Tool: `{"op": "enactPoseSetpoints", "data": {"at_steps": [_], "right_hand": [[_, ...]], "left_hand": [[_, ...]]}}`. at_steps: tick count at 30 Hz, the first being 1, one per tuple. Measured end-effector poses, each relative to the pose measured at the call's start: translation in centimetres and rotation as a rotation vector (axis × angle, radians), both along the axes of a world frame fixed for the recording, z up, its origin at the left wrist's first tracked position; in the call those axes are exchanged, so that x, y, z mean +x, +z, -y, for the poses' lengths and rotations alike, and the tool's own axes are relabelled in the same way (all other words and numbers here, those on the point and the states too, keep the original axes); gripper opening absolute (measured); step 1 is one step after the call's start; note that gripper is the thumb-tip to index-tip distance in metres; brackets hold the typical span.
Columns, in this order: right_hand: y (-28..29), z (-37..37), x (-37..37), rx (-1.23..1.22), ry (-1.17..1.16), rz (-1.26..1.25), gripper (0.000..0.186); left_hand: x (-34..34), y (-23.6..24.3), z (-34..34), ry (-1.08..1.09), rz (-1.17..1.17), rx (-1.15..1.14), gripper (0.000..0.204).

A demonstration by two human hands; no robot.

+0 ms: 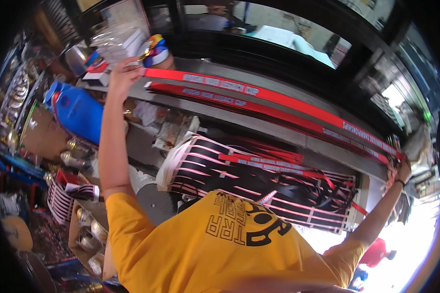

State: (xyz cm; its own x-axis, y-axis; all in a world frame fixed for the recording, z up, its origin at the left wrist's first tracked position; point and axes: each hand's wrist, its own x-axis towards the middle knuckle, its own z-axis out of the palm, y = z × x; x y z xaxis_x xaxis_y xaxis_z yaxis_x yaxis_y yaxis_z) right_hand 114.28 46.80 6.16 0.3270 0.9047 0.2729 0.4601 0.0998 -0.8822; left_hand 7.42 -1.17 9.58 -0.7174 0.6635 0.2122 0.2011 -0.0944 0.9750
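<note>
Two long red ribbons [278, 100] with white printed patches are stretched taut across the view, one just above the other. My left hand [123, 73] is raised at the upper left and grips their left ends. My right hand [401, 170], with a band on the wrist, is flung out to the far right and grips the other ends. Under the stretched ribbons lies a heap of red, black and white ribbons [259, 188] on a counter. My yellow shirt [220, 249] fills the lower middle.
A blue bag [78, 112] leans at the left beside a cardboard box. White boxes [117, 41] and a many-coloured ribbon roll [154, 49] sit behind my left hand. A box of metal cups [88, 237] stands at the lower left. Black-framed glass panels [278, 44] run along the top.
</note>
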Motion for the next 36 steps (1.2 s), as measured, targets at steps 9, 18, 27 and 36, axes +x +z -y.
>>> {"op": "enactPoseSetpoints", "data": {"at_steps": [9, 18, 27, 36], "right_hand": [[-0.6, 0.3, -3.5, 0.033, 0.031, -0.112, 0.038], [-2.0, 1.3, -6.1, 0.038, 0.063, -0.234, 0.027], [-4.2, -1.2, -4.6, 0.088, 0.011, -0.200, 0.026], [-5.5, -2.2, -4.0, 0.097, 0.003, -0.062, 0.034]], "left_hand": [[1.5, -0.2, -0.6, 0.063, -0.113, -0.141, 0.048], [1.3, -1.9, -0.5, 0.060, -0.180, -0.176, 0.048], [1.3, -2.7, -1.1, 0.094, -0.253, -0.223, 0.050], [0.1, -3.8, -1.2, 0.121, -0.412, -0.292, 0.052]]}}
